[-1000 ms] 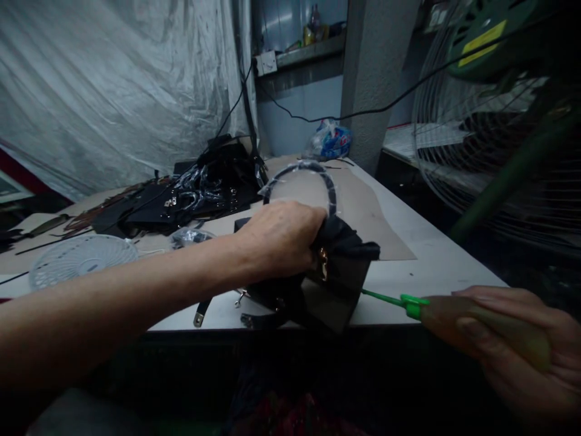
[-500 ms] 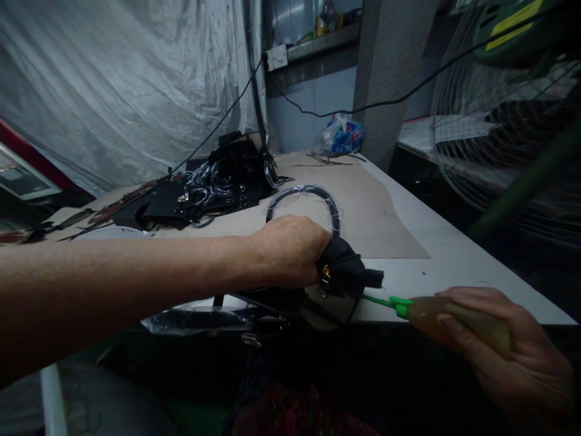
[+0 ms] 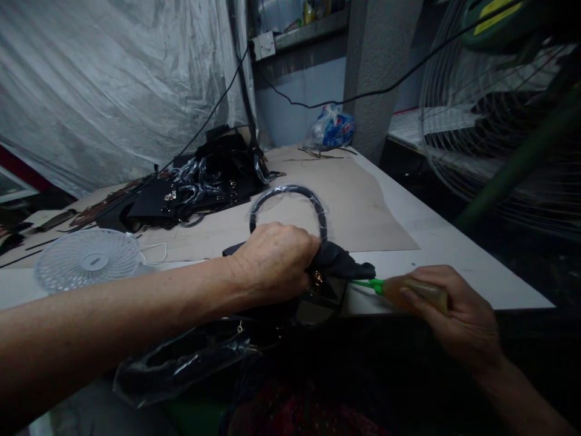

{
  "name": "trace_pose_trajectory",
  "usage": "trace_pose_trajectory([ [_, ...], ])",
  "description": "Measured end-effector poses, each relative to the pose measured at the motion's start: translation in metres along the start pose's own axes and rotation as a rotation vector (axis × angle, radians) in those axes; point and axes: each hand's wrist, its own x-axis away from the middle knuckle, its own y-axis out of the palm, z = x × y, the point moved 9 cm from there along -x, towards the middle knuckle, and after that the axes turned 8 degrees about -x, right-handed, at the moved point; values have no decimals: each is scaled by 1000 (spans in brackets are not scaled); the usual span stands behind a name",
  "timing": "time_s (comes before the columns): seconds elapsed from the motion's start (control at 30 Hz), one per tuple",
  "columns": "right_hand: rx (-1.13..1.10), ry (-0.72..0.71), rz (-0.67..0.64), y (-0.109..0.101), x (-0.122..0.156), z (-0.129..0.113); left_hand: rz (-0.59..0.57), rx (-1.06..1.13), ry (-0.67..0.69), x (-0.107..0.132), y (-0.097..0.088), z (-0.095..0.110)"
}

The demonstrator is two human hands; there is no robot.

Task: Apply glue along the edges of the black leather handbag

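My left hand [image 3: 281, 260] is closed on a black handbag [image 3: 336, 260] at the table's front edge. A round handle [image 3: 290, 191] in clear plastic wrap rises behind my knuckles, and a gold metal fitting [image 3: 316, 280] shows below them. My fingertips and much of the bag are hidden. In my right hand [image 3: 458, 309] is a squeeze bottle [image 3: 408, 292] of amber liquid, lying nearly level. Its thin green nozzle [image 3: 370, 284] points left, and the tip reaches the bag's right side; whether it touches cannot be told. A plastic-wrapped strap [image 3: 190, 366] hangs below the edge.
A white round fan [image 3: 93, 260] lies at the left. Behind it, several black bags [image 3: 227, 169] are piled on the cardboard sheet [image 3: 354, 206]. A blue plastic bag [image 3: 333, 128] sits at the far end. At the right stands a large wire-caged fan [image 3: 490, 133]; a black cable crosses overhead.
My right hand has moved left and up with the bottle. The bag's dark flap has shifted in my left hand. The view has turned, bringing the white fan further into sight.
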Motion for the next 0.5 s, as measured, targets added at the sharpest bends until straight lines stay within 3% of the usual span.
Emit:
trace_pose_trajectory([
  [0.27,-45,-33,-175,9,-4,-8,4,35,-4,1,1,1],
  [0.4,29,-48,-89,-1,-6,-12,3,59,-12,1,2,0],
  [0.5,-52,-26,-167,4,-6,-13,-15,38,-14,1,4,0],
])
